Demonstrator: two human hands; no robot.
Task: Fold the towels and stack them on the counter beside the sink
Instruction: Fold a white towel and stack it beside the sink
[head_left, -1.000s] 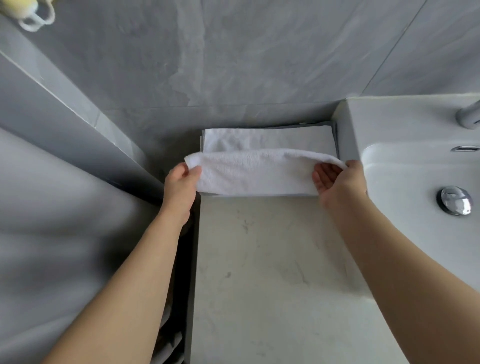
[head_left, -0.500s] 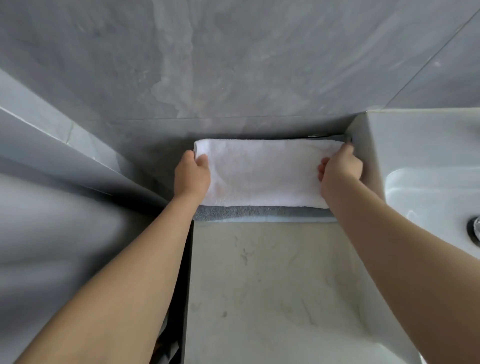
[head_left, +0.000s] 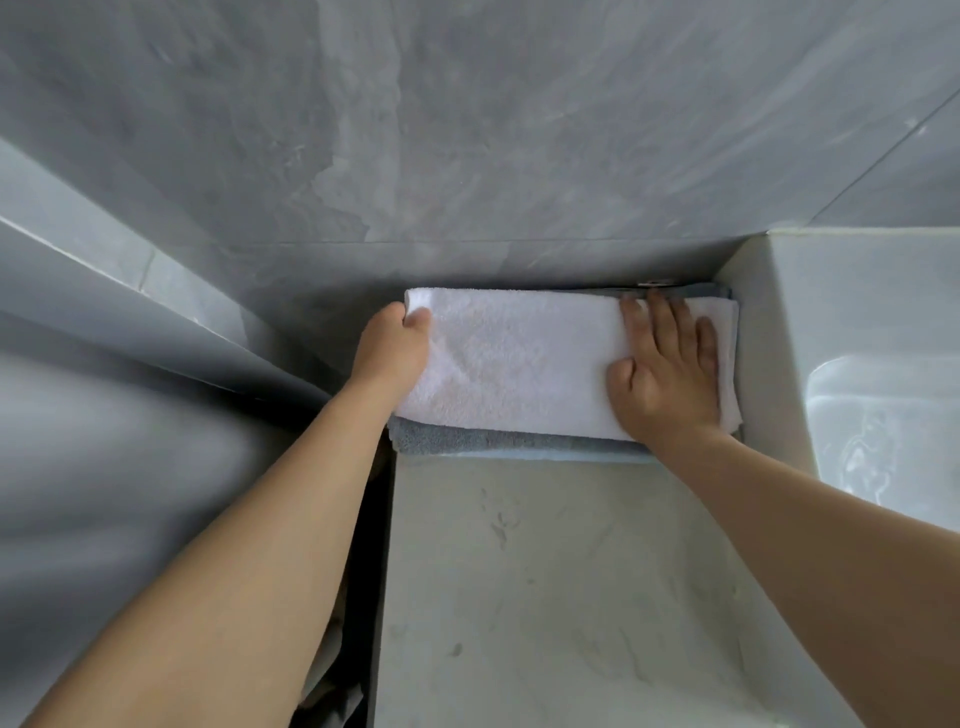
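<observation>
Across the far side of the scene rises a grey marbled wall (head_left: 467, 130), with a second grey wall panel (head_left: 104, 291) running along the left. Below them a pale marbled table (head_left: 545, 597) fills the near middle, and a white sink (head_left: 857, 415) stands against its right edge, its basin at the right border. At the far end of the table, against the wall and touching the sink's side, lies a stack of folded towels: a white towel (head_left: 519, 364) on top, and a grey towel (head_left: 493, 441) under it, its near edge and far right corner showing. A thin pale blue edge shows beneath the grey one. The right hand (head_left: 670, 369) lies flat on the right part of the white towel, fingers straight and spread, pressing down. The left hand (head_left: 395, 348) is at the towel's left end, fingers curled round its far left corner, gripping it. A dark gap (head_left: 374, 571) runs down the table's left side.
</observation>
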